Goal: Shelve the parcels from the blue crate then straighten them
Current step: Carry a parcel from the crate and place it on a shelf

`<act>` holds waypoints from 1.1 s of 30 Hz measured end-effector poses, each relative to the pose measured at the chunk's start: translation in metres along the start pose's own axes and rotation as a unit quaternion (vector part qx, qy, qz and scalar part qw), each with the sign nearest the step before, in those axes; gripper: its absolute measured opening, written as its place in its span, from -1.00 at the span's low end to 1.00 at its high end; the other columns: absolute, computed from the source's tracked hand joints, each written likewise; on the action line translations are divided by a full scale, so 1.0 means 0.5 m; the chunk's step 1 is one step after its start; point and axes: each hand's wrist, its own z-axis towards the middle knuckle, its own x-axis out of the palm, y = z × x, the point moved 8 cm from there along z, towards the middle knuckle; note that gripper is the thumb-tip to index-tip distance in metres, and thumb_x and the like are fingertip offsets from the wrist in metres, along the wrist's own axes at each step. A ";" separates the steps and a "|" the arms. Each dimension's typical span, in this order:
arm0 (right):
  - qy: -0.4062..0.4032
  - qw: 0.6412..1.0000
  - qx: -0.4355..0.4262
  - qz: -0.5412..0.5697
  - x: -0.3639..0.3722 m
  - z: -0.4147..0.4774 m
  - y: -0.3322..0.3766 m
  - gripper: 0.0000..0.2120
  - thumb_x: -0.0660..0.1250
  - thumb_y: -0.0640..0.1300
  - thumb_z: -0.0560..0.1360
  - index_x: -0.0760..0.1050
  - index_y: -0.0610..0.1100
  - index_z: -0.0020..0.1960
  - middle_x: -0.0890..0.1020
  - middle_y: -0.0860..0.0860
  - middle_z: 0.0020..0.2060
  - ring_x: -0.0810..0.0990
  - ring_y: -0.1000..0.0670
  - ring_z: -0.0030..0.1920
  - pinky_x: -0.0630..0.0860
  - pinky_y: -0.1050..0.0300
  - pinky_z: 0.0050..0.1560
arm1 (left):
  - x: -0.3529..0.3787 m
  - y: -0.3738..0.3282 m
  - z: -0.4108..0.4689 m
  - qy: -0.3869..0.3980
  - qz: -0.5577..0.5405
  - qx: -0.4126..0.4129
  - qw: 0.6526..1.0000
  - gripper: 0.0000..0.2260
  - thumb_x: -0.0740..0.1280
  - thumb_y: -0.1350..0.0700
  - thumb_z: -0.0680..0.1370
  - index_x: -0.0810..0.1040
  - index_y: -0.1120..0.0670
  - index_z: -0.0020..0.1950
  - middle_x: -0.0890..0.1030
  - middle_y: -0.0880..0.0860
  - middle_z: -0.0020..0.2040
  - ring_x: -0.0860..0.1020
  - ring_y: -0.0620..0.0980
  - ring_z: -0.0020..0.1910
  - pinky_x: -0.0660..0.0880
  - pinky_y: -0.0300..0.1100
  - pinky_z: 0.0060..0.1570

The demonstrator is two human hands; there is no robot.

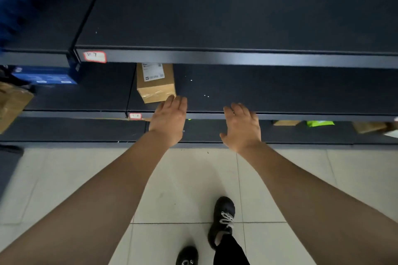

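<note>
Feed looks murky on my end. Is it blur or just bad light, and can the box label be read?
Head view: the shelves are dim, the floor tiles brighter; the blue mass top left is motion-smeared; the cardboard parcel is fairly sharp but its label print is too small to read; the wide-angle lens bows the shelf fronts.

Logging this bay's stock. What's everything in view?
shelves: three tiers, dark grey, across frame
shelf tags: two, white edged red, shelf fronts
cardboard parcel: one, brown, middle shelf
blue box: one, blue, left bay
brown parcel: one, brown, far left
green packet: one, green, bottom shelf
low parcels: two, brown, flanking green packet
floor: pale tiles
shoes: two, black, on floor
left hand: open, at cardboard parcel's front corner
right hand: open, over middle shelf's edge
</note>
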 end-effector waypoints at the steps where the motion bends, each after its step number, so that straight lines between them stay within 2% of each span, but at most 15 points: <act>1: 0.000 1.000 0.018 0.006 -0.014 -0.035 -0.023 -0.29 0.35 0.06 0.50 0.10 -0.09 0.52 0.21 -0.07 0.48 0.09 -0.11 0.52 0.10 -0.08 0.47 | -0.020 -0.029 -0.018 -0.008 0.009 0.023 1.000 -0.25 0.37 0.23 0.47 0.01 0.19 0.54 0.17 0.13 0.50 0.08 0.12 0.52 0.08 -0.03 0.47; 6: -0.019 0.993 0.111 0.043 -0.096 -0.221 -0.153 -0.32 0.32 0.05 0.51 0.10 -0.08 0.52 0.21 -0.06 0.48 0.09 -0.10 0.52 0.10 -0.07 0.46 | -0.115 -0.194 -0.092 -0.026 0.024 0.104 0.994 -0.28 0.31 0.30 0.48 0.01 0.18 0.55 0.14 0.13 0.53 0.06 0.11 0.53 0.07 -0.02 0.50; 9: -0.049 0.983 0.164 0.061 -0.149 -0.349 -0.254 -0.35 0.33 0.04 0.50 0.14 -0.08 0.49 0.25 -0.05 0.46 0.12 -0.10 0.50 0.12 -0.05 0.44 | -0.196 -0.326 -0.141 -0.044 0.019 0.158 0.986 -0.30 0.30 0.27 0.52 0.00 0.16 0.56 0.10 0.11 0.56 0.04 0.09 0.54 0.02 -0.05 0.49; 13: -0.090 0.967 0.228 0.067 -0.216 -0.525 -0.397 -0.38 0.34 0.02 0.50 0.19 -0.08 0.47 0.28 -0.05 0.44 0.15 -0.10 0.49 0.14 -0.04 0.44 | -0.299 -0.521 -0.210 -0.069 0.021 0.226 0.971 -0.26 0.37 0.18 0.52 0.00 0.15 0.56 0.12 0.10 0.55 0.06 0.08 0.54 0.08 -0.07 0.48; 16: -0.113 0.955 0.266 0.068 -0.262 -0.660 -0.508 -0.36 0.33 0.02 0.51 0.16 -0.09 0.49 0.25 -0.07 0.46 0.11 -0.12 0.51 0.11 -0.04 0.46 | -0.375 -0.676 -0.273 -0.101 0.014 0.272 0.957 -0.26 0.41 0.18 0.48 0.06 0.15 0.54 0.20 0.09 0.52 0.12 0.08 0.51 0.17 -0.08 0.43; 20: -0.139 0.936 0.317 0.058 -0.309 -0.849 -0.659 -0.34 0.34 0.04 0.50 0.15 -0.09 0.49 0.24 -0.08 0.47 0.09 -0.13 0.52 0.13 -0.03 0.44 | -0.460 -0.887 -0.371 -0.135 0.017 0.325 0.936 -0.26 0.39 0.18 0.50 0.03 0.15 0.55 0.17 0.08 0.53 0.09 0.06 0.52 0.15 -0.10 0.43; 26: -0.176 0.895 0.408 0.035 -0.344 -1.138 -0.871 -0.46 0.37 0.02 0.46 0.28 -0.09 0.36 0.36 -0.06 0.34 0.20 -0.13 0.45 0.22 -0.04 0.37 | -0.530 -1.207 -0.518 -0.168 0.014 0.409 0.897 -0.25 0.41 0.17 0.49 0.04 0.15 0.55 0.18 0.08 0.52 0.11 0.05 0.51 0.19 -0.11 0.42; 30: -0.184 0.859 0.477 0.028 -0.339 -1.320 -0.996 -0.43 0.35 0.00 0.48 0.26 -0.09 0.42 0.34 -0.06 0.39 0.15 -0.12 0.49 0.20 -0.04 0.40 | -0.549 -1.410 -0.606 -0.190 0.013 0.478 0.858 -0.29 0.42 0.16 0.48 0.12 0.16 0.51 0.25 0.08 0.47 0.19 0.05 0.47 0.25 -0.12 0.37; 33: -0.182 0.829 0.529 0.024 -0.324 -1.449 -1.084 -0.38 0.34 0.01 0.50 0.19 -0.09 0.47 0.28 -0.07 0.45 0.10 -0.11 0.51 0.16 -0.04 0.43 | -0.560 -1.569 -0.671 -0.200 0.009 0.529 0.825 -0.30 0.39 0.16 0.49 0.10 0.16 0.53 0.25 0.10 0.47 0.20 0.06 0.46 0.24 -0.12 0.38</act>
